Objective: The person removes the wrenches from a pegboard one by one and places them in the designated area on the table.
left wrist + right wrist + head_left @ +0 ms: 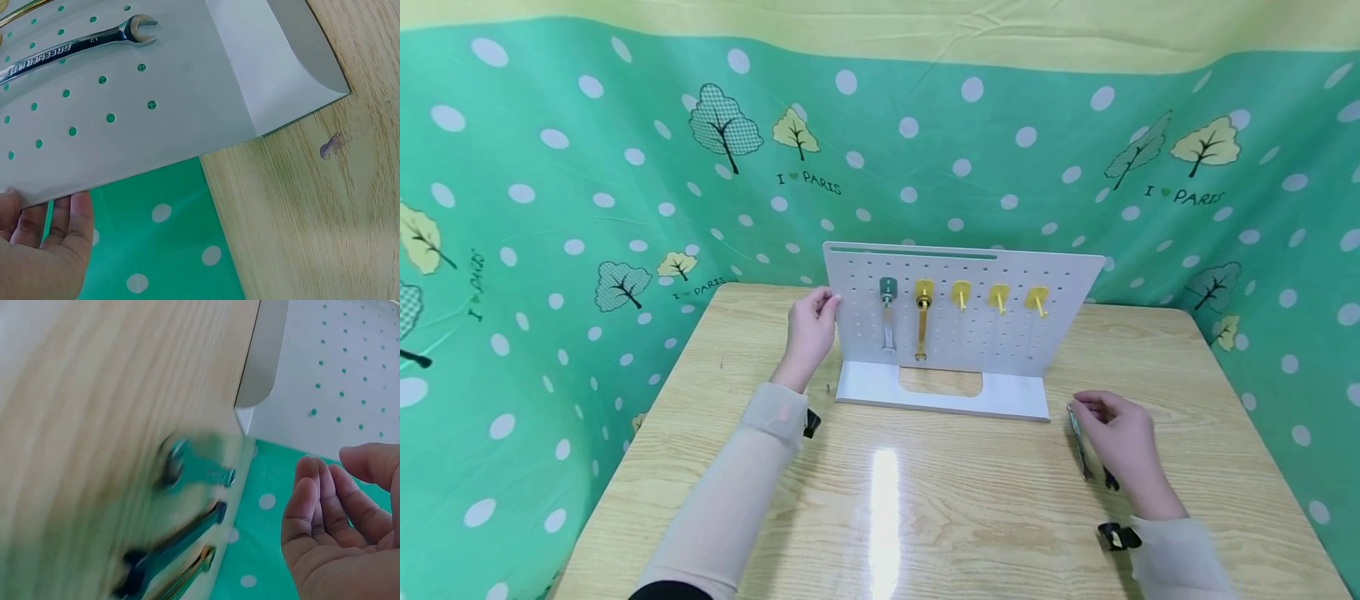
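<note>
A white pegboard (865, 329) stands on the table, and my left hand (812, 327) pinches its left edge between thumb and fingers. A silver wrench (888, 325) hangs from a green hook (888, 287) on it. Beside that, a gold wrench (922, 329) hangs from a yellow hook. My right hand (1118, 433) is over the right side of the table, fingers loosely bent with nothing between them in the right wrist view. Close to it lie a silver wrench (1078, 443) and a dark wrench (178, 547); a gold wrench (190, 575) shows in the right wrist view.
Three more yellow hooks (999, 298) on the pegboard hold nothing. Its base (1011, 397) has a cut-out at the middle. A green dotted curtain (910, 167) surrounds the wooden table (775, 508) behind and at both sides.
</note>
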A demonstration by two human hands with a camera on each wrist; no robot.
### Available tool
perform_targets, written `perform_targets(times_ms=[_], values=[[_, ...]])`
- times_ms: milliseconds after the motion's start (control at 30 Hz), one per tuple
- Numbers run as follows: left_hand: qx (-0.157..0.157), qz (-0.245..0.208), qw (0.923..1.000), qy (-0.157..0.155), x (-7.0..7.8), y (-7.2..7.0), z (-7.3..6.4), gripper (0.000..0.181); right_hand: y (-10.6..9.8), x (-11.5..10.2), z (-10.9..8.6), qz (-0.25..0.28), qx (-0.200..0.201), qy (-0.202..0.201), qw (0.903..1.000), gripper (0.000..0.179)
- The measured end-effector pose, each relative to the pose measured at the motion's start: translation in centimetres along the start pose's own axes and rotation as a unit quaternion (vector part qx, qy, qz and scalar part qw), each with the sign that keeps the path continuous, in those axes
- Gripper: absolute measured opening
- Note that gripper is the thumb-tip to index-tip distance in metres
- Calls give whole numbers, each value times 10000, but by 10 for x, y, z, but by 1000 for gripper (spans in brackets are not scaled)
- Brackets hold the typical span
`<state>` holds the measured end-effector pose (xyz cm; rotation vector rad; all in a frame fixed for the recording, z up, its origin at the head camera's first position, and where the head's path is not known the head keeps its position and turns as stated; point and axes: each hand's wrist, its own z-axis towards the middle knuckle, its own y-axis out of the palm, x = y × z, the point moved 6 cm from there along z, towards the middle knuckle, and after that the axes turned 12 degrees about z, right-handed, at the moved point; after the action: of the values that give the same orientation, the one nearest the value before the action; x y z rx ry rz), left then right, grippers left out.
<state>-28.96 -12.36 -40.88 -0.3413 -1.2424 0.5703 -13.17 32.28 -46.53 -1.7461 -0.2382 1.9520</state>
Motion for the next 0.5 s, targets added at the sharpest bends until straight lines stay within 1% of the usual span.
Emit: perform_targets(times_ms=[167, 267, 500], values=[[-56, -10, 10000, -14, 0, 0, -1, 19, 13, -9, 6, 109, -128, 45, 9998, 29], [-70, -5, 10000, -18, 0, -1, -1, 19, 21, -13, 9, 169, -208, -1, 9996, 27], [-60, -9, 10000, -43, 0, 0, -1, 19, 36, -21, 13, 183, -278, -336, 9989, 21]])
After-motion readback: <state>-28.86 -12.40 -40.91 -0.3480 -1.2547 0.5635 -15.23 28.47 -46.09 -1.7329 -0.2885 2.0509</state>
